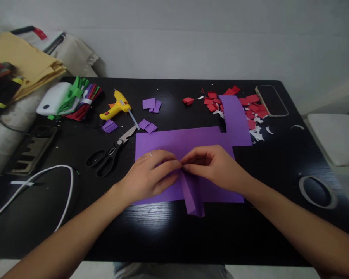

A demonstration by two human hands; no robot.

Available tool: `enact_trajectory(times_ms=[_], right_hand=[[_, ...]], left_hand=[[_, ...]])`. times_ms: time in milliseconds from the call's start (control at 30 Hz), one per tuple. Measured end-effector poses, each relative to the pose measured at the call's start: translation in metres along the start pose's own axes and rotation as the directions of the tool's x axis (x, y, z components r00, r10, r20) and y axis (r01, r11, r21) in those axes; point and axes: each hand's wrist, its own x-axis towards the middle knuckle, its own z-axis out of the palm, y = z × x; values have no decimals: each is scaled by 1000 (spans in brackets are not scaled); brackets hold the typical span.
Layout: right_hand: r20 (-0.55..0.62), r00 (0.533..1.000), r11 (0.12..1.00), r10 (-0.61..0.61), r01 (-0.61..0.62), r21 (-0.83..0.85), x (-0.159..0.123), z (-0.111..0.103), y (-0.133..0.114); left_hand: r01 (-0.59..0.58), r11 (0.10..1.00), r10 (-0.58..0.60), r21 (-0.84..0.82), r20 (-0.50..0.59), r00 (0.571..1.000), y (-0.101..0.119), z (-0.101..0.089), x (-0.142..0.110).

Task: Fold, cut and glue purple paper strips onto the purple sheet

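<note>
Between my hands is a folded strip of purple paper (192, 193), its loose end hanging toward me past the edge of a larger purple sheet (177, 139). My left hand (155, 172) pinches the strip's far end from the left, fingers bent. From the right, my right hand (211, 166) grips the same end between thumb and fingertips, which nearly meet the left ones. The fingers cover the pinched part. Another purple strip (235, 120) lies across the sheet's far right corner. Small folded purple pieces (149, 103) rest beyond the sheet.
Black-handled scissors (112, 153) and a yellow glue gun (116, 106) lie at left, near bundled paper strips (81, 99). Red paper pieces (251, 106), white scraps (257, 133), a phone (271, 100) and a tape ring (302, 190) are at right. A white cable (71, 186) loops at front left.
</note>
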Motion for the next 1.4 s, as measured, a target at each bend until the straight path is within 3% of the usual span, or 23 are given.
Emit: enact_trajectory(times_ms=[467, 800, 1067, 1400], right_hand=[[-16, 999, 999, -31, 31, 35, 0, -4, -8], [-4, 998, 998, -55, 55, 23, -2, -4, -8], [110, 981, 980, -158, 141, 142, -2, -4, 2], [-59, 968, 969, -243, 245, 35, -2, 4, 7]], left_hand=[[148, 940, -167, -307, -36, 985, 1, 0, 1], [160, 936, -187, -313, -58, 981, 2, -1, 2], [196, 938, -230, -286, -89, 969, 1, -1, 2], [153, 950, -191, -272, -119, 974, 0, -2, 2]])
